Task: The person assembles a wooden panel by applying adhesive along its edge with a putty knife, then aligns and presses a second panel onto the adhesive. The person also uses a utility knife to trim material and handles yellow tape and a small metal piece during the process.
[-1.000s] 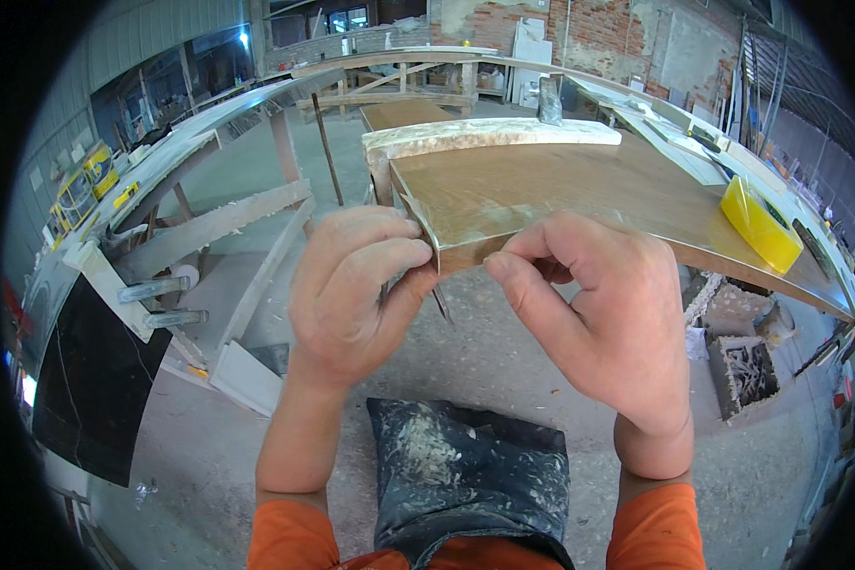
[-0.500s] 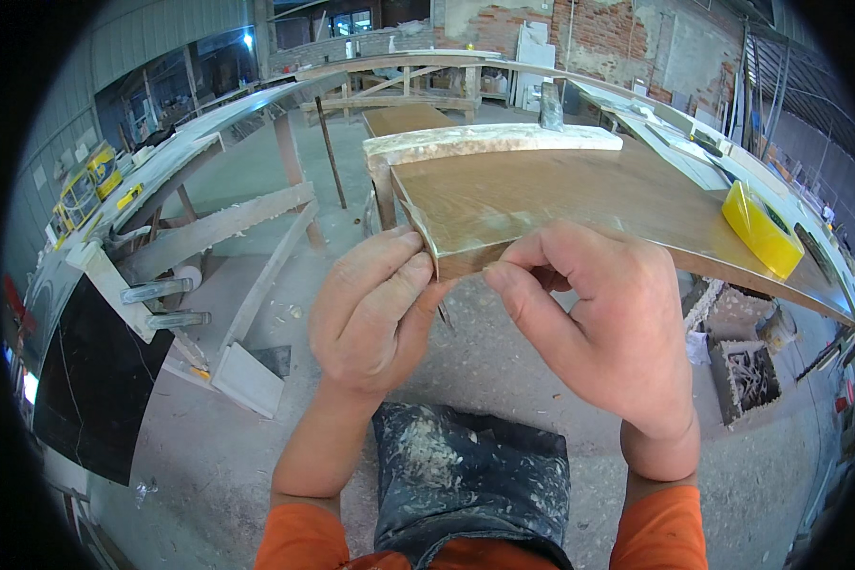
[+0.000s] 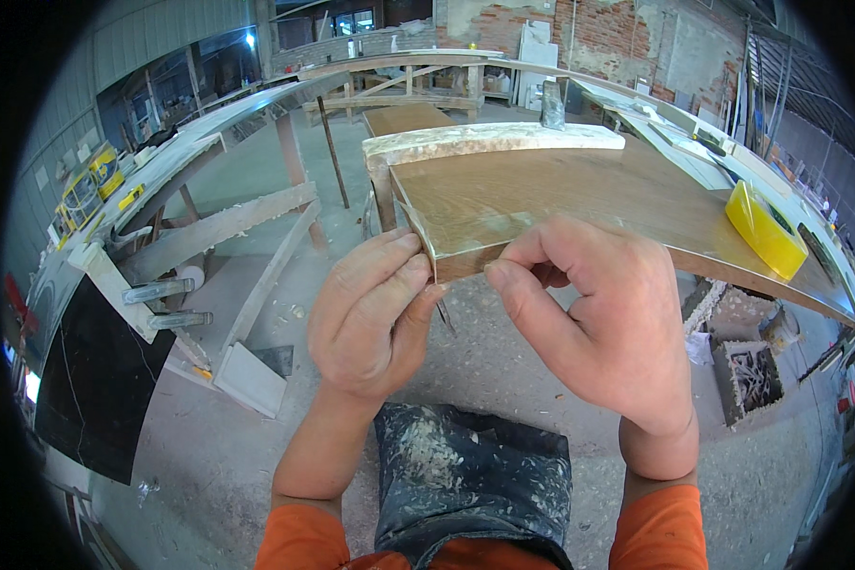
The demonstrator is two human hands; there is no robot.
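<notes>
A brown wood-grain board (image 3: 541,185) stretches before me, its front left corner between my hands. My left hand (image 3: 366,313) is closed, its fingers pressed together on a thin strip (image 3: 415,226) that runs along the board's left edge. Its thumb is tucked near the corner. Just right of the corner, my right hand (image 3: 598,318) is bent in a pinch at the front edge. Whatever lies between its thumb and forefinger is too small or hidden to make out. A roll of clear yellowish tape (image 3: 766,231) stands on the board at the right.
A whitish, dusty wooden bar (image 3: 494,141) lies across the board's far side, with a metal clamp (image 3: 553,104) on it. A black slab (image 3: 100,380) leans at the left beside a wooden trestle (image 3: 223,223). Below the board at the right sits a box (image 3: 746,375) of scraps.
My left thumb has drawn back a little, down and left, away from the right fingertips. The right hand has hardly moved, and the board stays put.
</notes>
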